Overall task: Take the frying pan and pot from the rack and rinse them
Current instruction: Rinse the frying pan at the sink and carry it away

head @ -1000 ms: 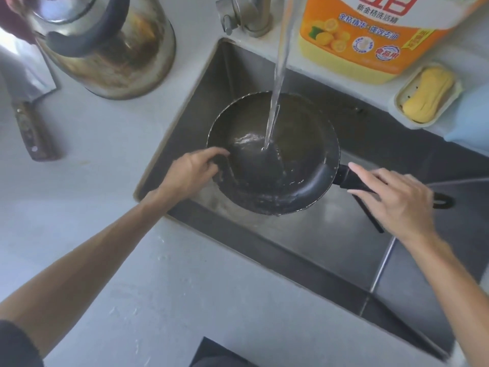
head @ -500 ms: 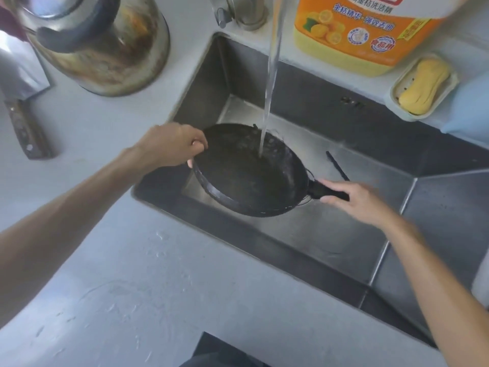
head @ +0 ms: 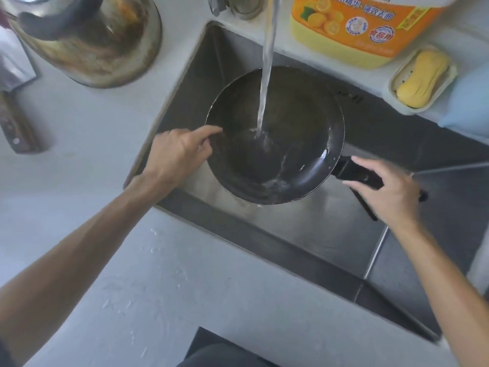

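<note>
A black frying pan [head: 299, 144] is held face up over the steel sink [head: 325, 229], under a stream of running water [head: 267, 64] that hits its middle. Water pools inside and spills over the near rim. My left hand [head: 177, 152] grips the pan's left rim, index finger along the edge. My right hand [head: 389, 194] holds the black handle [head: 352, 172] at the right. A stained metal pot [head: 98, 41] with a dark handle stands on the counter at the top left.
The tap base [head: 238, 5] is behind the sink. An orange detergent bottle [head: 362, 27] and a yellow soap in its dish [head: 420, 78] sit at the back right. A cleaver [head: 13, 102] lies on the left counter. A thin black utensil [head: 366, 207] lies in the sink.
The pan was tipped with its underside up under the stream half a second ago; now it is turned face up again and raised toward the tap, both hands still on it.
</note>
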`<state>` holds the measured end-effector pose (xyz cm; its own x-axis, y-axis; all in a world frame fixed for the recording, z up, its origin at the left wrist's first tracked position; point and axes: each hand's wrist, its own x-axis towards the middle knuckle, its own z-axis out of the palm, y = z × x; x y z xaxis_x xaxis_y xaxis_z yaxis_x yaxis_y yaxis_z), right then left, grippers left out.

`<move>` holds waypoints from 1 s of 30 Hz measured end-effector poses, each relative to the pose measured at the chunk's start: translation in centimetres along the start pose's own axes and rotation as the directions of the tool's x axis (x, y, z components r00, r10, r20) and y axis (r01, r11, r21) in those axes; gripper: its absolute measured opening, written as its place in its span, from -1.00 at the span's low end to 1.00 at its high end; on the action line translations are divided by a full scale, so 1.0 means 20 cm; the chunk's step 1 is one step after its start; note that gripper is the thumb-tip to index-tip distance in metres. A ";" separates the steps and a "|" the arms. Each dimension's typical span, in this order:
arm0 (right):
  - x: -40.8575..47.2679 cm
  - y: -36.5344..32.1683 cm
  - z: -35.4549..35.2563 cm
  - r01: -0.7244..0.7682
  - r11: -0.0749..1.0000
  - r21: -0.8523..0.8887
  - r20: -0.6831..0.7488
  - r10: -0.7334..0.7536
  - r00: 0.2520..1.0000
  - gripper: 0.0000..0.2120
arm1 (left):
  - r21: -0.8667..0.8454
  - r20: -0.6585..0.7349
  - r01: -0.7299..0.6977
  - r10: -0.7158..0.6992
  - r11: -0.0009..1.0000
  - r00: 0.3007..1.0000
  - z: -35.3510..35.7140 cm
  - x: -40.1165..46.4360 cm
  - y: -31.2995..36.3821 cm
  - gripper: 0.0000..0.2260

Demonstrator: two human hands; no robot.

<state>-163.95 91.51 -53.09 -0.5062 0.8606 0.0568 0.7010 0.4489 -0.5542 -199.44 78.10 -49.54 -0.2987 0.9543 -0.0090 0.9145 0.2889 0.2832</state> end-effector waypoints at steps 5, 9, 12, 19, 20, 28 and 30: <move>-0.16 -0.08 0.28 -0.465 0.816 0.343 0.417 0.312 0.854 -0.61 | 0.199 -0.057 -0.211 0.226 0.957 0.972 -0.25 0.09 0.09 -0.61; -0.15 -0.10 0.30 -0.442 0.863 0.245 0.596 0.226 0.770 -0.59 | 0.173 0.172 -0.144 0.114 0.974 0.978 -0.33 0.17 0.06 -0.61; -0.03 -0.10 0.13 -0.215 0.977 -0.006 0.637 0.169 0.752 -0.58 | 0.148 0.406 0.033 -0.091 0.988 0.909 -0.26 0.16 -0.04 -0.64; 0.20 -0.17 -0.26 0.388 0.843 -0.374 0.352 -0.258 0.900 -0.52 | -0.108 0.673 0.340 -0.183 0.934 0.717 0.12 0.02 -0.07 -0.69; 0.21 -0.17 -0.28 0.423 0.815 -0.395 0.302 -0.320 0.898 -0.56 | -0.154 0.650 0.371 -0.189 0.916 0.736 0.17 0.01 -0.05 -0.70; 0.01 -0.02 -0.06 0.064 0.983 -0.172 -0.118 -0.085 0.989 -0.66 | -0.158 -0.012 0.186 -0.190 0.970 0.982 0.03 0.00 0.07 -0.67; -0.05 -0.03 0.07 -0.162 0.973 0.167 -0.008 0.166 0.986 -0.66 | -0.032 -0.143 0.042 -0.046 0.999 0.989 -0.11 0.02 0.08 -0.69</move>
<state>-164.65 89.95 -53.99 -0.3792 0.9249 -0.0295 0.6801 0.2569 -0.6866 -198.69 78.77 -47.06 -0.3761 0.9194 0.1151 0.8922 0.3258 0.3128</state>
